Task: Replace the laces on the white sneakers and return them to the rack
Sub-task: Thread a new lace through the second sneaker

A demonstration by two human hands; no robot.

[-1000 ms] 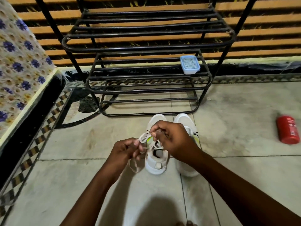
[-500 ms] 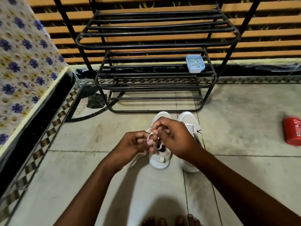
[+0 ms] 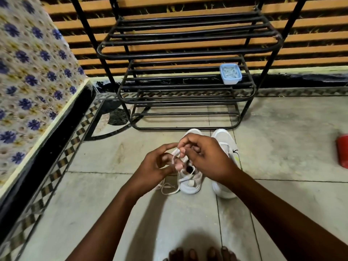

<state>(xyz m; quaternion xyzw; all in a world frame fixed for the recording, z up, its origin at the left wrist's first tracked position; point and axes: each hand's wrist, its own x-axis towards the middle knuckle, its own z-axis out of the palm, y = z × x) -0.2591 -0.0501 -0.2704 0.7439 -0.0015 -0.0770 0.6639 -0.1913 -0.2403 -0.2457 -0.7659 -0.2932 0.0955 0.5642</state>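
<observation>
Head view: I'm working the lace (image 3: 176, 157) just above the sneaker (image 3: 190, 183), which is sitting on the floor (image 3: 113, 204) right in front of the rack (image 3: 188, 53), toe pointing at it.
Grip: both hands are clamping on the lace. My right hand (image 3: 205, 159) is pinching the strand up top and my left hand (image 3: 154, 164) is curling round the loop beside it.
Step, I reckon: I'm forming the knot, so I'm aiming at pulling both sides evenly and not letting the loop slip.
Loose end (image 3: 169, 189): it's trailing on the floor by the heel, so I'm minding the slack.
Other sneaker (image 3: 226, 146): it's waiting just beside, on the right.
Rack note: a blue tub (image 3: 230, 74) is sitting on a middle shelf.
</observation>
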